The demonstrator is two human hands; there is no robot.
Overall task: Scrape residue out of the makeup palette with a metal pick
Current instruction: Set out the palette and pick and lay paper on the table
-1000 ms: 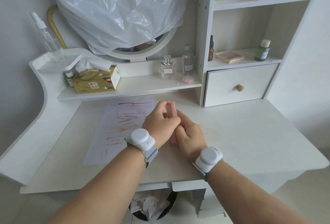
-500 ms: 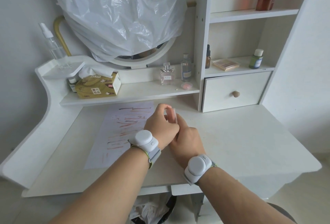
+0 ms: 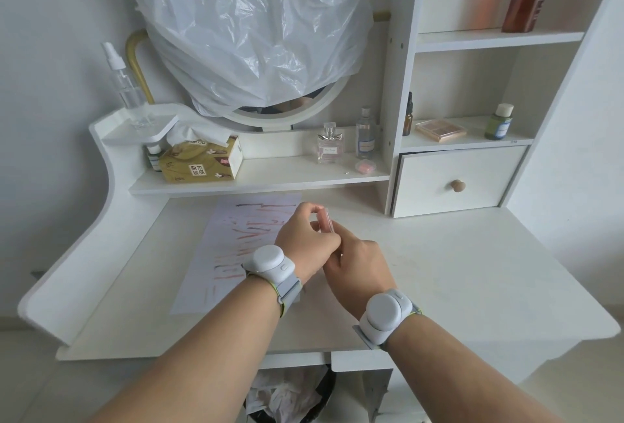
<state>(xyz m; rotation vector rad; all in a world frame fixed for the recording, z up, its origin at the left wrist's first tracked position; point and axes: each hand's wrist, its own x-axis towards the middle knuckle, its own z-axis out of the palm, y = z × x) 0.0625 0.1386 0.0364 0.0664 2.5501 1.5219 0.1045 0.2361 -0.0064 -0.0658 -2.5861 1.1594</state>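
Crowding over white vanity desk (image 3: 439,270): left hand (image 3: 305,240) pinching makeup palette (image 3: 328,221), right hand's (image 3: 359,267) grip unclear.

The makeup palette (image 3: 328,222) is a small, thin case, pale pink and partly clear, seen edge-on. It stands nearly upright, tilted slightly, raised off the worktop (image 3: 456,274). Only its upper edge shows, rising above the grip; its lower part is hidden between the left hand (image 3: 305,240) and the right hand (image 3: 359,267), which press together around it. The metal pick cannot be made out.
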